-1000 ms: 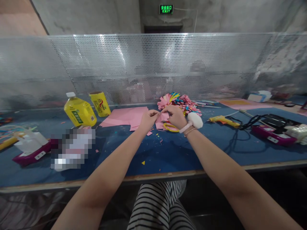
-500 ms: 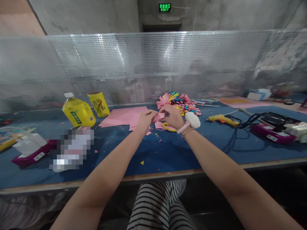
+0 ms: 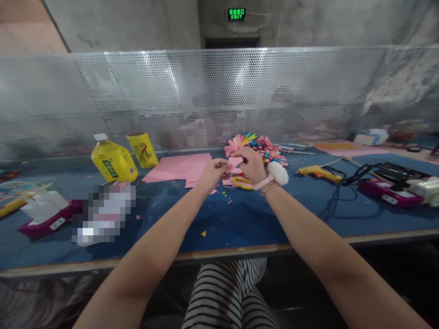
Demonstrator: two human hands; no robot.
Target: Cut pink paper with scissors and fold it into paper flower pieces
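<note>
My left hand [image 3: 215, 172] pinches the left edge of a small piece of pink paper [image 3: 235, 162] above the blue table. The fingers of my right hand [image 3: 251, 164] are closed on the same piece from the right. Below the hands lie yellow-handled scissors [image 3: 244, 184], partly covered by my right hand, and small pink scraps. Larger pink sheets [image 3: 178, 167] lie behind and left of my left hand. Just beyond my right hand sits a heap of cut paper flowers [image 3: 269, 148] in pink, yellow and blue.
A yellow bottle [image 3: 114, 160] and a yellow packet [image 3: 142, 150] stand at the left. A yellow glue gun [image 3: 319, 172] and a purple power strip [image 3: 391, 192] with cables lie right. A perforated metal screen [image 3: 154, 100] runs behind the table [image 3: 233, 228].
My right hand has shifted slightly, and the small pink paper between the hands is now turned to show a flatter, wider face. The view has tilted slightly.
</note>
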